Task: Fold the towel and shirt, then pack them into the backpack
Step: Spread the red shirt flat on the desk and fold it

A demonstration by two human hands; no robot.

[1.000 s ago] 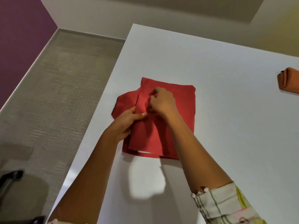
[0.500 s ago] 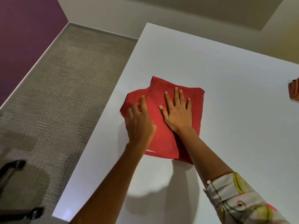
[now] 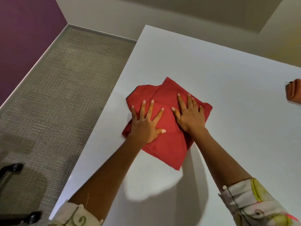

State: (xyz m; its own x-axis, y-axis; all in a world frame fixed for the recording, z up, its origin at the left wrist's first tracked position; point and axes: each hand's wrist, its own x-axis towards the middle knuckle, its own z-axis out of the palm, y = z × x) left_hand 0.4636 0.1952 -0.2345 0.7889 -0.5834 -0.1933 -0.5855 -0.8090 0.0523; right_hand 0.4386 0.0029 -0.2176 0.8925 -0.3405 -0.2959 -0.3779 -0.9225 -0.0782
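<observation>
A red cloth [image 3: 167, 144], folded into a rough rectangle, lies on the white table [image 3: 228, 75] near its left edge. My left hand [image 3: 145, 122] presses flat on the cloth's left half with its fingers spread. My right hand [image 3: 189, 114] lies flat on the cloth's right half, fingers straight. An orange folded item [image 3: 294, 93] shows only in part at the right edge of the view. No backpack is in view.
Left of the table lies grey carpet [image 3: 57, 95], with black chair-base parts [image 3: 11, 170] at the lower left. A purple wall [image 3: 24, 30] stands at the far left. The table's left edge runs close beside the cloth.
A second ago both hands pinched the cloth at its middle. They have since flattened and spread apart over it, the left hand last.
</observation>
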